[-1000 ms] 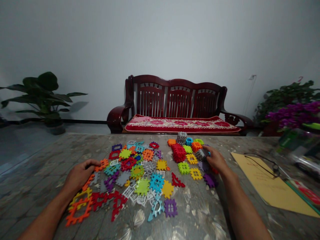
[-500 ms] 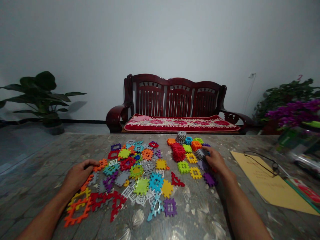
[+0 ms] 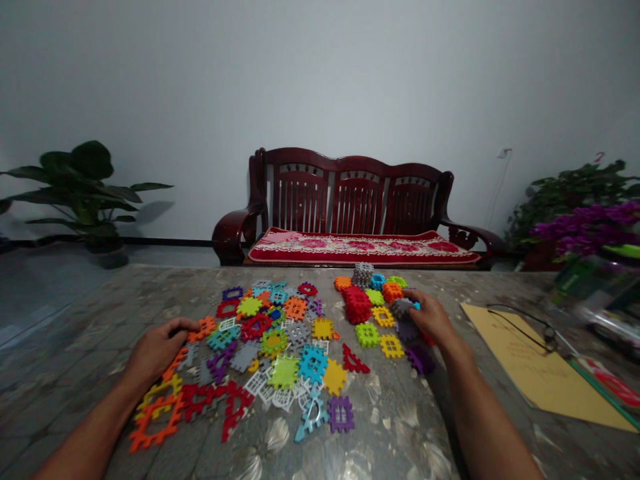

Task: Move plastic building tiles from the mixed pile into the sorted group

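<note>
My left hand [image 3: 156, 350] rests at the left side of a spread of colourful interlocking building blocks. Its curled fingers close on the edge of an orange block [image 3: 205, 327]. Several orange and yellow frame pieces [image 3: 159, 405] lie below that hand. My right hand [image 3: 431, 319] is at the right edge of a smaller group, thumb and fingers around a grey block [image 3: 401, 308]. Beneath and beside it lie a dark purple block [image 3: 419, 360] and partly hidden grey and red ones. A red stack [image 3: 357, 305] and yellow block [image 3: 391, 346] are to its left.
A grey stack [image 3: 363, 274] stands at the back of the right group. Glasses [image 3: 549, 338] lie on a tan paper [image 3: 545, 380] to the right, near a clear container [image 3: 595, 287]. Beyond the patterned table [image 3: 395, 427] is a wooden bench [image 3: 350, 200].
My right hand has shifted slightly, and the grey block at its fingertips has tilted or turned a little. The left hand has stayed almost still.
</note>
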`<state>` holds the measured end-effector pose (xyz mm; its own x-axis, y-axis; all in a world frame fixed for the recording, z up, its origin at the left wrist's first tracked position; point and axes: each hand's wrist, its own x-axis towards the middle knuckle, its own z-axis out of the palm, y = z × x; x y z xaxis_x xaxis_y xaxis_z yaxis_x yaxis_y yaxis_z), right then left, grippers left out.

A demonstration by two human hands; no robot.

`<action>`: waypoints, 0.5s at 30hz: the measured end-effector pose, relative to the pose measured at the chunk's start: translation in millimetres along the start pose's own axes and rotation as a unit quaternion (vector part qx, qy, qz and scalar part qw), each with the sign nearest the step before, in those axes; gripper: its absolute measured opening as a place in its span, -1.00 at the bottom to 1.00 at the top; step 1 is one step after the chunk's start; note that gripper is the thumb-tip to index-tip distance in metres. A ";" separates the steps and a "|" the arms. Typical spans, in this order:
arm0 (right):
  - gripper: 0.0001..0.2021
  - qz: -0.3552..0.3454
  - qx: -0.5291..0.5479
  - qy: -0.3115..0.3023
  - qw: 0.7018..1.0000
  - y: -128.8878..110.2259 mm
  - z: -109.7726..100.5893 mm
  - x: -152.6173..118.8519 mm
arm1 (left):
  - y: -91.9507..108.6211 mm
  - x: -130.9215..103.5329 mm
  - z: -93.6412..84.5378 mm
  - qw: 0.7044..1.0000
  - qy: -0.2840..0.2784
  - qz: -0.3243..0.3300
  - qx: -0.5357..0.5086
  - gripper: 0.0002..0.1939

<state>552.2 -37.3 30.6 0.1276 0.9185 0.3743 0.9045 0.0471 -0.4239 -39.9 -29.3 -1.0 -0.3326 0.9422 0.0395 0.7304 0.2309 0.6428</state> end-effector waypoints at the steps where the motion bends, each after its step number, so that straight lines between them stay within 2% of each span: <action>1: -0.40 -0.005 0.011 -0.006 1.000 -5.5 -3.3 0.0 | 0.1 0.1 0.1 1.000 -0.002 -0.002 0.002 -0.74; 7: -0.54 -0.043 0.061 -0.070 0.995 -40.6 -11.1 -6.5 | -1.6 -1.0 2.7 1.000 -0.012 -0.011 -0.010 -0.73; 11: -0.55 -0.061 0.082 -0.088 0.991 -62.4 -3.7 -11.9 | 0.4 -4.2 2.5 1.000 0.004 0.016 -0.018 -0.73; 15: -0.59 -0.091 0.131 -0.106 0.981 -98.1 7.7 -25.2 | 2.5 -5.3 2.1 1.000 0.016 0.019 -0.011 -0.73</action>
<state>457.1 -62.0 56.4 -0.1389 0.9456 0.2942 0.7654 0.2910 -0.5739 -35.1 -33.2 -1.3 -0.3232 0.9421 0.0888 0.7304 0.1887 0.6564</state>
